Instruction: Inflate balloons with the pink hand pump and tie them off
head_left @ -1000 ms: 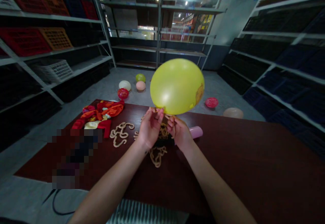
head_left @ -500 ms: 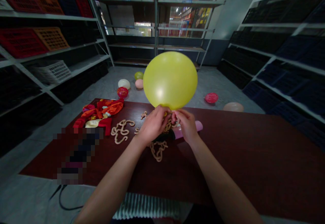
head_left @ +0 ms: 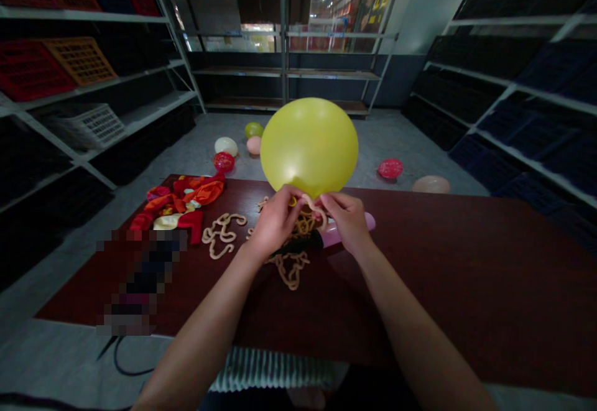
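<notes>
An inflated yellow balloon [head_left: 309, 143] stands over the table, its neck end down at my hands. My left hand [head_left: 280, 215] is closed on the neck, and a small yellow rim shows between its fingers. A short beige cord [head_left: 321, 209] curves out between the two hands. My right hand [head_left: 345, 217] is pinched at the neck's other side, on the cord; its fingertips partly hide the exact grip. Under the hands lies a pink and black balloon pump [head_left: 331, 234], partly covered. Beige cord pieces [head_left: 291, 272] lie below it, and more cord [head_left: 222, 235] lies to the left.
Flat red, orange and cream balloons [head_left: 186, 199] are heaped at the dark table's [head_left: 448, 274] far left. A blurred object [head_left: 144, 286] lies nearer on that side. Inflated balloons, including a red one [head_left: 390, 168], rest on the floor. Shelves with crates [head_left: 79, 60] flank the room.
The beige cord now shows as a loose curve between my fingers. My right hand has shifted slightly right and up. The view has tilted down a little.
</notes>
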Motion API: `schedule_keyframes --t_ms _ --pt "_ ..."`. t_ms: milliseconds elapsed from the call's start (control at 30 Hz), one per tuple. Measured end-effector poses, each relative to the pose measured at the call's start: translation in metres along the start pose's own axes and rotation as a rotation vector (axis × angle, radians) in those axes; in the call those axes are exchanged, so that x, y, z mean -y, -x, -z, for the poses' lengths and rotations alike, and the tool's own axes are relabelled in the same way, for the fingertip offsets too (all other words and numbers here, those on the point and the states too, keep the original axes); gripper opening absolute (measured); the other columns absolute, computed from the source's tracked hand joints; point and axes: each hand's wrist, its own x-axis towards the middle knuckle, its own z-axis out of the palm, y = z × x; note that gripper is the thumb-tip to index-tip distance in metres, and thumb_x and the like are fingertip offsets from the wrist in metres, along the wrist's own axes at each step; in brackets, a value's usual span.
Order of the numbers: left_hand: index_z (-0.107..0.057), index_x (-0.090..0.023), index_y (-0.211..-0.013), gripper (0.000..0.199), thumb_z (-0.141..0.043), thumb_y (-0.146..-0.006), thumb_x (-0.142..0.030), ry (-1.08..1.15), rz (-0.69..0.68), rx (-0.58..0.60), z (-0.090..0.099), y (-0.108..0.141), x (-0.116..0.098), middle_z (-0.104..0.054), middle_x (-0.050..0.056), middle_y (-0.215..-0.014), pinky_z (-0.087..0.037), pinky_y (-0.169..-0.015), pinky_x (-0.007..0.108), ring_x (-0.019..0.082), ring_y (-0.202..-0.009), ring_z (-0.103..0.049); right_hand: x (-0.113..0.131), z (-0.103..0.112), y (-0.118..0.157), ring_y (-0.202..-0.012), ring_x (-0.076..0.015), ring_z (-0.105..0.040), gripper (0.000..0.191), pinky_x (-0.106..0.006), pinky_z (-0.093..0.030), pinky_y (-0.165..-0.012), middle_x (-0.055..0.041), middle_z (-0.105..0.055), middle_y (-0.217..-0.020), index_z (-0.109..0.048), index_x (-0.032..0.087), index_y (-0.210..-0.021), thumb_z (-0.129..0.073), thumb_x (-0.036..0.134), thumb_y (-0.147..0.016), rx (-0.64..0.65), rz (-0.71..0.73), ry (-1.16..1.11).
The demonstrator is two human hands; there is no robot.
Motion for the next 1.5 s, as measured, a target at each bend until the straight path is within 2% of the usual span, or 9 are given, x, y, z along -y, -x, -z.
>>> schedule_keyframes --t_ms 233,400,567,700,800,967,1133,1333,1500 --pt "-0.059 -0.021 -0.097 0.010 -0.057 -0.097 -0.031 0.333 0.252 -0.114 -0.003 -0.001 0.004 -0.057 0.002 -0.083 -0.043 -0.064 0.026 0.015 -0.069 -0.054 -0.006 0.005 -0.001 -0.067 -0.0149 -0.065 0.019 -0.029 -0.049 -0.066 0.0035 -0.069 -0.072 -0.064 0.027 -0.108 -0.060 0.030 -0.089 0.156 0.103 0.272" --pt "-0.060 -0.019 -0.094 0.016 -0.061 -0.093 -0.035 0.494 0.371 -0.133 -0.007 -0.004 0.008 -0.052 0.000 -0.075 -0.039 -0.059 0.024 0.012 -0.062 -0.047 -0.001 0.003 0.005 -0.079 -0.0179 -0.065 0.015 -0.031 -0.044 -0.074 -0.0026 -0.072 -0.089 -0.067 0.025 -0.097 -0.052 0.028 -0.095 0.235 0.212 0.701" --pt "-0.060 -0.020 -0.091 0.023 -0.070 -0.087 -0.041 0.723 0.465 -0.116 -0.009 -0.004 0.008 -0.054 0.000 -0.074 -0.041 -0.058 0.023 0.012 -0.062 -0.048 0.005 -0.007 0.007 -0.053 -0.0102 -0.046 0.020 -0.026 -0.034 -0.054 0.0046 -0.053 -0.059 -0.068 0.022 -0.086 -0.058 0.039 -0.091 0.359 -0.038 0.216" --pt "-0.063 -0.020 -0.083 0.027 -0.078 -0.081 -0.042 0.872 0.470 -0.088 -0.008 -0.005 0.003 -0.047 -0.002 -0.066 -0.038 -0.051 0.021 0.010 -0.055 -0.041 0.009 -0.009 0.005 -0.044 -0.0053 -0.029 0.026 -0.024 -0.019 -0.044 0.0097 -0.040 -0.054 -0.070 0.022 -0.093 -0.071 0.045 -0.080 0.231 -0.263 -0.314" --pt "-0.065 -0.019 -0.081 0.026 -0.078 -0.082 -0.041 0.805 0.398 -0.058 -0.005 -0.005 0.001 -0.049 -0.003 -0.064 -0.036 -0.049 0.019 0.009 -0.053 -0.040 0.009 -0.008 0.004 -0.044 -0.0037 -0.027 0.026 -0.023 -0.017 -0.044 0.0104 -0.040 -0.053 -0.071 0.022 -0.091 -0.077 0.041 -0.074 0.182 -0.293 -0.428" --pt "-0.074 -0.018 -0.085 0.022 -0.078 -0.083 -0.039 0.451 0.257 -0.014 0.000 -0.005 0.005 -0.070 0.004 -0.081 -0.050 -0.065 0.022 0.014 -0.072 -0.061 0.005 -0.010 0.006 -0.043 -0.0039 -0.033 0.029 -0.023 -0.019 -0.043 0.0105 -0.043 -0.051 -0.070 0.020 -0.099 -0.074 0.040 -0.079 0.233 -0.238 -0.322" --pt "-0.080 -0.020 -0.085 0.024 -0.078 -0.082 -0.043 0.388 0.269 0.012 0.002 -0.005 0.007 -0.075 0.006 -0.081 -0.056 -0.072 0.029 0.018 -0.073 -0.068 0.007 -0.010 0.008 -0.044 -0.0048 -0.035 0.029 -0.022 -0.024 -0.042 0.0104 -0.045 -0.052 -0.067 0.021 -0.104 -0.072 0.036 -0.080 0.321 -0.167 -0.203" --pt "-0.082 -0.021 -0.093 0.018 -0.075 -0.086 -0.036 0.322 0.264 -0.086 -0.002 -0.003 0.002 -0.076 0.005 -0.084 -0.055 -0.069 0.027 0.016 -0.073 -0.067 0.005 -0.016 0.009 -0.045 -0.0044 -0.039 0.021 -0.021 -0.026 -0.041 0.0093 -0.049 -0.056 -0.064 0.020 -0.094 -0.070 0.037 -0.083 0.316 -0.103 -0.119" --pt "-0.072 -0.022 -0.103 0.019 -0.077 -0.084 -0.026 0.289 0.221 -0.260 -0.013 -0.001 -0.001 -0.060 -0.004 -0.066 -0.039 -0.046 0.019 0.008 -0.050 -0.048 0.004 -0.025 0.012 -0.042 -0.0039 -0.038 0.017 -0.020 -0.026 -0.040 0.0100 -0.048 -0.053 -0.064 0.020 -0.086 -0.068 0.037 -0.084 0.220 -0.041 -0.157"
